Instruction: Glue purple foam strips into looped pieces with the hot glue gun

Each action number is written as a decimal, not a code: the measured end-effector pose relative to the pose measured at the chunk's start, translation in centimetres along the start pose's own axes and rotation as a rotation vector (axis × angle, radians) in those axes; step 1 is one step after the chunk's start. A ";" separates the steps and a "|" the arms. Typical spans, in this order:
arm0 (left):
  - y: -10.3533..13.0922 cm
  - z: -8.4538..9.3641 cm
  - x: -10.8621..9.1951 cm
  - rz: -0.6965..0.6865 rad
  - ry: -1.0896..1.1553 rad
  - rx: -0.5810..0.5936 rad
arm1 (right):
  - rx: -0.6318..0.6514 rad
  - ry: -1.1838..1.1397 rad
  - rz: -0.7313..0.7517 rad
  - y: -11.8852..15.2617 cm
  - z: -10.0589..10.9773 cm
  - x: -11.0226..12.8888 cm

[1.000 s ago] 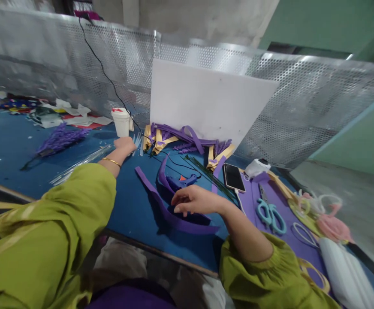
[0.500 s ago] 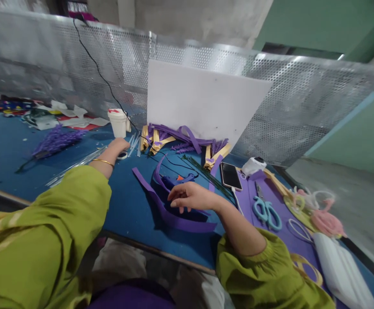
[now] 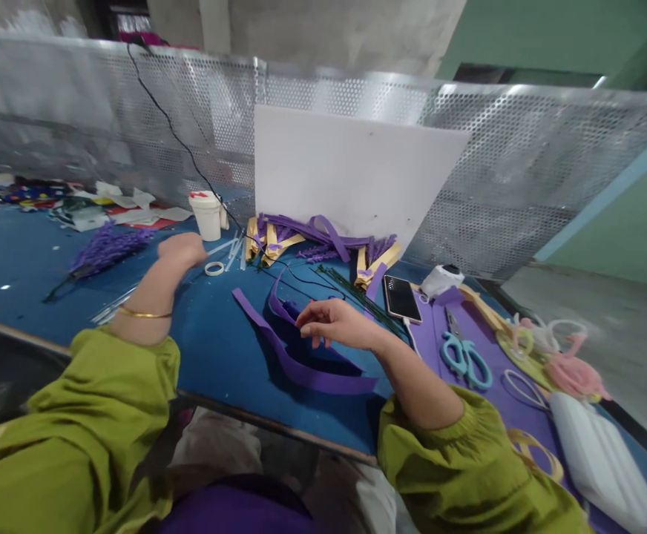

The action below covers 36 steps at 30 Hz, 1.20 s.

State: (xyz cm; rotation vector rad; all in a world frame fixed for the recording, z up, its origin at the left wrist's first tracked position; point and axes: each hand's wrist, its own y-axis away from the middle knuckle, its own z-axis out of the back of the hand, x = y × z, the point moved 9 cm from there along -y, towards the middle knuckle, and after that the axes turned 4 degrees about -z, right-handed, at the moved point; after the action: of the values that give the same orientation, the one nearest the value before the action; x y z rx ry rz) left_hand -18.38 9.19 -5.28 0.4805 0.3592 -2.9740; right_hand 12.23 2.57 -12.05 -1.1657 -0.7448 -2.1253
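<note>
My left hand [image 3: 183, 251] is closed on one end of a translucent glue stick [image 3: 222, 247], which points right toward more glue sticks [image 3: 242, 256] on the blue table. Just below that stick lies a small white tape roll [image 3: 214, 268]. My right hand [image 3: 329, 323], fingers loosely bent and apart with nothing seen in them, hovers over the blue glue gun, mostly hidden behind it. Beneath and around this hand curve purple strips [image 3: 301, 372]. Left of my left hand rests a purple lavender-like bunch [image 3: 106, 252].
A white cup [image 3: 208, 216] stands near an upright white board [image 3: 351, 178]. Yellow-wrapped purple bunches [image 3: 271, 241] and green stems [image 3: 360, 297] lie before it. To the right are a phone [image 3: 402, 298], blue-handled scissors [image 3: 465, 356] and a black cable [image 3: 182, 141] hangs across.
My left hand has drawn back left from the glue sticks, bringing one along. My right hand has shifted slightly up and now covers more of the glue gun.
</note>
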 end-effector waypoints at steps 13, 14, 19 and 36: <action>9.2 1.3 -15.3 -0.585 0.283 0.198 | -1.179 -0.135 0.359 6.4 9.4 2.1; 9.0 0.7 -15.7 -0.613 0.304 0.210 | -1.115 -0.268 0.337 6.0 9.9 1.5; 7.3 -1.4 -15.8 -0.627 0.343 0.246 | -0.903 -0.617 0.391 5.4 10.9 0.9; 6.6 -6.3 -16.9 -0.546 0.611 0.286 | -0.770 1.219 0.400 3.4 3.2 4.5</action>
State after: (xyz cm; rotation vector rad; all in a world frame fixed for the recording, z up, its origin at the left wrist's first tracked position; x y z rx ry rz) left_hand 0.41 5.53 -7.07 1.5643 0.1130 -3.3310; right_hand 14.44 1.57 -6.01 -0.0864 0.8218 -2.2451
